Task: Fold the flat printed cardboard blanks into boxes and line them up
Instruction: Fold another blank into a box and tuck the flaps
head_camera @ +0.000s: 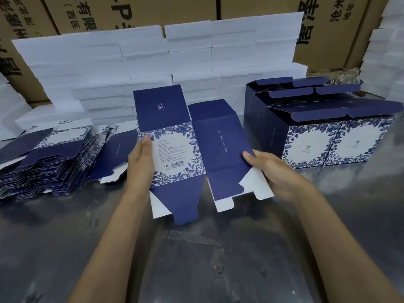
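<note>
Navy-blue card with a white-and-blue floral panel fills the middle of our view: we hold one printed cardboard blank (175, 149) up over the grey metal table (196, 259), partly opened out, its flaps spread toward the far side and toward us. Our left hand (141, 162) grips the blank's left edge, thumb lying on the floral panel beside the small printed text and barcode, fingers curled behind the card. Our right hand (273, 171) pinches the right edge of the plain navy panel, thumb on the front, the other fingers under a white inner flap. Both grips are clamped on the same blank.

On the left of the table lies a slumped stack of flat blanks (43, 162), fanned out and overlapping, with one loose blank (115, 158) just right of it, partly hidden behind our left hand. On the right, near the far edge, stand the folded boxes (317, 132), touching each other in rows, top flaps open and upright, floral faces turned toward us.

Behind all this, a wall of white foam slabs (153, 62) is stacked across the far side of the table, and brown corrugated cartons (328, 29) with large black characters rise beyond it.
</note>
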`<state>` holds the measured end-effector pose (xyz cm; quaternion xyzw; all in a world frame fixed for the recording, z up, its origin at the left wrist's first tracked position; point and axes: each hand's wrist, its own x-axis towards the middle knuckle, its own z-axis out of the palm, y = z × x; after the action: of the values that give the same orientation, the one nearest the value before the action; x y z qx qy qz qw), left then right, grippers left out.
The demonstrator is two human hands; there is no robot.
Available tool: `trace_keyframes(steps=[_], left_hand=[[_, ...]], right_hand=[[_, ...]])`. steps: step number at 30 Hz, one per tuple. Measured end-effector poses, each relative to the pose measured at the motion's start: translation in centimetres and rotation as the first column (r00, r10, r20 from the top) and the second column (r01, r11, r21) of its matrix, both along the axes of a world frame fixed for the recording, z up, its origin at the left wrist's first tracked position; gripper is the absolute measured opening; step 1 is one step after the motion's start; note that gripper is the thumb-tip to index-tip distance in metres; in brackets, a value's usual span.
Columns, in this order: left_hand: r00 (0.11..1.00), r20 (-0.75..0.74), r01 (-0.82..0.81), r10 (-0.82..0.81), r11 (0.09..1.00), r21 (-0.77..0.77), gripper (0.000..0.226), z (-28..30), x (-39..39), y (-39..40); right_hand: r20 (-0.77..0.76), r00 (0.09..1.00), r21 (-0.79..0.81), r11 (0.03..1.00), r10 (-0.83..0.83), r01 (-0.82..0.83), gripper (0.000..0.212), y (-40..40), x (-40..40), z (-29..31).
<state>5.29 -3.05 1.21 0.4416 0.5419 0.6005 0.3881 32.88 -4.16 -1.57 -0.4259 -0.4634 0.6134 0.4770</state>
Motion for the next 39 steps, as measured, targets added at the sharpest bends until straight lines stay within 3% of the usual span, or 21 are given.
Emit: trace_keyframes(steps=[5, 11, 16, 19, 21, 23, 27, 30, 32, 35, 39], left_hand=[[0.998, 0.028, 0.053, -0.052, 0.998, -0.036, 0.037, -0.6, 0.8, 0.6], [0.996, -0.093, 0.01, -0.005, 0.999, 0.049, 0.037, -1.4, 1.2, 0.8], [0.911, -0.359, 0.206, -0.204, 0.978, -0.032, 0.065, -1.6, 1.8, 0.8], [0.85, -0.326, 0.397, -0.414, 0.91, -0.118, 0.078, -2.0, 2.2, 0.6], [0.771, -0.373, 0.495, -0.516, 0.854, -0.16, 0.086, -2.1, 2.4, 0.3], [0.72, -0.421, 0.55, -0.551, 0.824, -0.139, 0.09, -1.9, 2.6, 0.0], [0.707, -0.434, 0.585, -0.558, 0.806, -0.084, 0.093, -1.2, 2.7, -0.4], [0.74, -0.444, 0.553, -0.505, 0.833, -0.026, 0.084, -0.9, 2.8, -0.6], [0.822, -0.391, 0.48, -0.413, 0.873, 0.088, 0.064, -1.0, 2.9, -0.4], [0.897, -0.3, 0.39, -0.325, 0.902, 0.186, 0.038, -0.9, 2.8, -0.3], [0.903, -0.288, 0.377, -0.319, 0.909, 0.176, 0.033, -0.7, 3.0, -0.8]], right_hand=[[0.086, 0.978, 0.045, 0.981, -0.192, 0.189, 0.024, 0.2, -0.2, 0.1], [-0.073, 0.977, -0.005, 0.98, -0.199, 0.199, 0.02, 0.3, 0.0, 0.6], [-0.173, 0.944, -0.018, 0.959, -0.281, 0.282, 0.015, 0.3, 0.1, 1.1], [-0.083, 0.942, -0.057, 0.945, -0.327, 0.323, 0.016, 0.3, 0.1, 1.3], [-0.036, 0.936, -0.078, 0.935, -0.35, 0.347, 0.029, 0.2, 0.0, 1.4], [-0.067, 0.945, -0.046, 0.947, -0.32, 0.317, 0.042, 0.1, -0.2, 1.2], [-0.076, 0.968, 0.033, 0.97, -0.238, 0.241, 0.045, -0.3, -0.8, 1.1], [-0.023, 0.991, 0.076, 0.988, -0.134, 0.135, 0.047, -0.1, -1.7, 1.0], [0.043, 0.997, 0.132, 0.99, -0.064, 0.058, 0.043, -0.3, -2.2, 0.9], [0.11, 0.993, 0.189, 0.98, 0.041, -0.062, 0.056, -0.3, -2.6, 0.6], [0.207, 0.976, 0.246, 0.969, -0.065, 0.012, 0.066, -0.2, -3.3, -0.1]])
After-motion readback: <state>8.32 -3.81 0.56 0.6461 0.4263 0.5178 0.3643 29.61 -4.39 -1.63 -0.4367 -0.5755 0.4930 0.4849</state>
